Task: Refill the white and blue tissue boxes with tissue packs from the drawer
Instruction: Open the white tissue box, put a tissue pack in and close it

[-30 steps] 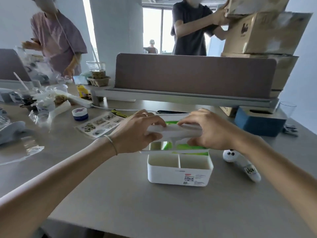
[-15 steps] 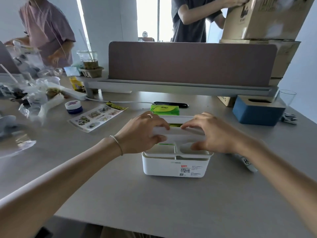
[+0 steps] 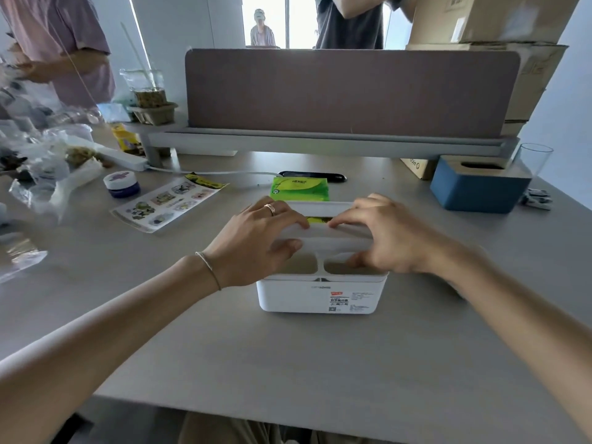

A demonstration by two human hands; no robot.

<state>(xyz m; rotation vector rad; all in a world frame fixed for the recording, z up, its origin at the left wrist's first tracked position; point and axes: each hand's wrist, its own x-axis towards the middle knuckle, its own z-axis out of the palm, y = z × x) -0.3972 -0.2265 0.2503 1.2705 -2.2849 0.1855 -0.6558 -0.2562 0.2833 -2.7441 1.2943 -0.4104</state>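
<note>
The white tissue box [image 3: 298, 296] stands on the grey table in front of me, its label facing me. Its white lid [image 3: 333, 235] rests on top, and both hands press on it: my left hand [image 3: 256, 238] on the left end, my right hand [image 3: 387, 238] on the right end. A strip of green tissue pack shows through the lid slot [image 3: 317, 220]. A second green tissue pack [image 3: 299, 188] lies flat just behind the box. The blue tissue box [image 3: 477, 190] with a wooden lid sits at the far right.
A brown desk divider [image 3: 349, 91] runs across the back, with cardboard boxes [image 3: 499, 20] at the right. A sticker sheet [image 3: 166, 203], small jar [image 3: 121, 184], power strip and plastic bags crowd the left. A clear glass [image 3: 535, 158] stands behind the blue box. Other people stand beyond the table.
The lid has come down from held above the white box to seated on its top, with both hands following it. The camera view has tilted down and closer.
</note>
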